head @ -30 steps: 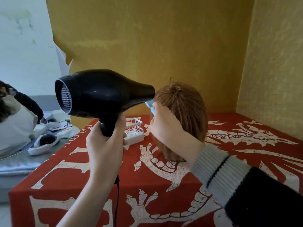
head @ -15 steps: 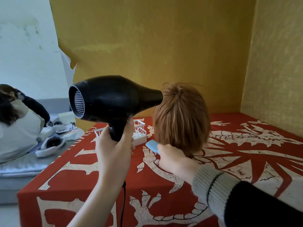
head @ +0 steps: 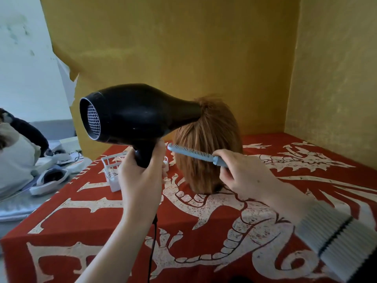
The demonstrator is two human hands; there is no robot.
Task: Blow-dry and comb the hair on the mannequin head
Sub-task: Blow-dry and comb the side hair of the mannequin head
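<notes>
Left hand (head: pixel 140 178) clamped round handle of black hair dryer (head: pixel 134 113), nozzle now pressed into crown of mannequin head (head: pixel 208 144), closer than half a second ago. Right hand (head: pixel 244 174) gripping handle of blue comb (head: pixel 193 154), raised from under the hair and laid across the back of it, teeth upward, tip reaching toward left hand. Mannequin head standing on red patterned cloth (head: pixel 224 231) between and beyond both hands. White rack (head: pixel 112 170) just behind left hand.

A red patterned table (head: pixel 204 231) carries the mannequin head (head: pixel 206 160) and a white rack (head: pixel 113 170).
</notes>
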